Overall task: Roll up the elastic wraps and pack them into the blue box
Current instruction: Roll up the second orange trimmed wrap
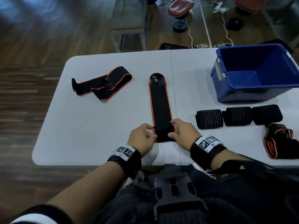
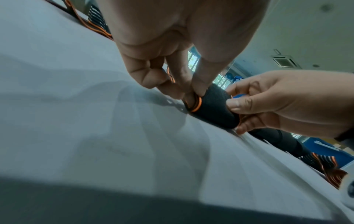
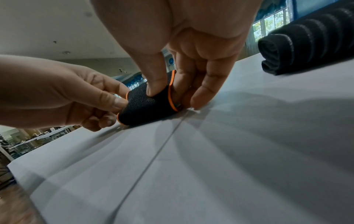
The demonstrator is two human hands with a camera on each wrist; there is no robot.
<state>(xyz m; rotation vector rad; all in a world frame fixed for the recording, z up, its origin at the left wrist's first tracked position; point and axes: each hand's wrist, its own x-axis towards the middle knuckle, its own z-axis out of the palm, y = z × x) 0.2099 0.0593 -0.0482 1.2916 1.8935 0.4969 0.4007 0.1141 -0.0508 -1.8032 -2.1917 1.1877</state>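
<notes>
So I'm looking at the elastic wrap [image 1: 160, 101] lying flat down the middle of the white table [image 1: 97, 126], running straight away from me. It's black with thin orange piping along both long edges, and the far end is finishing in a rounded loop with grey ribbing. The near end is curling over into a small first fold, and both hands are pinching it there: the left hand [image 1: 143, 138] is gripping the left edge between thumb and fingers, the right hand [image 1: 183, 132] is doing the same on the right edge. From the left wrist view I'm seeing the orange edge [image 2: 197, 104] curving round in a tight little spiral.

The blue box [image 1: 258, 73] is sitting at the far right of the table. Just in front of it three rolled wraps [image 1: 237, 116] are lining up side by side, with a loosely bunched wrap [image 1: 278, 143] nearer to me. Another unrolled wrap [image 1: 102, 83] is sprawling on the far left.
</notes>
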